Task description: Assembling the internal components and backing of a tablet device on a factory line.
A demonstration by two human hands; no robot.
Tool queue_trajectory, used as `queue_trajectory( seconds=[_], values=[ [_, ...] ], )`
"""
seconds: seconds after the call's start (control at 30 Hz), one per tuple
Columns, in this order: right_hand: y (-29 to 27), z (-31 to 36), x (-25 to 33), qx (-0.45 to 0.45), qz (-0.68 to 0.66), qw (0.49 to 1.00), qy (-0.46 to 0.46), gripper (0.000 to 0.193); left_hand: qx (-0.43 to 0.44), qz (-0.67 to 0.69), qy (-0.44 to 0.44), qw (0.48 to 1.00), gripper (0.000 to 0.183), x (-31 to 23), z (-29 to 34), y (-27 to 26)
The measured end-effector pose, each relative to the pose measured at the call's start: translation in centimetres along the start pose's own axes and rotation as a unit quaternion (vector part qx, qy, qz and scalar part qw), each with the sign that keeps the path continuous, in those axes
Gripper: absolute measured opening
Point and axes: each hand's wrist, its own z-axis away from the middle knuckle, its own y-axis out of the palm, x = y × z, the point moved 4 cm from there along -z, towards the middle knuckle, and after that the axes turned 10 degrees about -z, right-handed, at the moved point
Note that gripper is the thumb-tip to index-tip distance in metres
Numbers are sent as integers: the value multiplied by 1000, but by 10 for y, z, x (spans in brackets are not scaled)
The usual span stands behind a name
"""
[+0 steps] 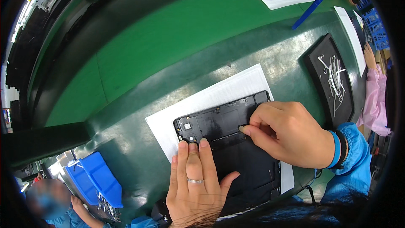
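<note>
Shell (pixel 230 120) lies under our left hand (pixel 196 181), spread flat, and our right hand (pixel 293 133), 2 digits pinched; its long axis we cannot tell.

On the green worktable (pixel 122 128), a white sheet (pixel 236 85) carries a black tablet housing (pixel 236 118). The left hand (pixel 196 185) spreads across the housing's left edge; the right hand (pixel 295 133), thumb and forefinger close together, reaches over its right edge. Near the worktable's right edge, a black tray (pixel 315 61) holds white strips (pixel 335 80).
</note>
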Motion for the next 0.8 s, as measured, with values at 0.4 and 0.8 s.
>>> queue_trajectory(
  seconds=[0.4, 0.8],
  values=[
    [0, 0, 0, 3, 5, 1000, 0, 21, 61, -24, -20, 998, 109, -4, -4, -18],
    [0, 2, 0, -4, 20, 1000, 1, 22, 18, -40, 12, 999, 81, -4, 2, -15]
  ],
)
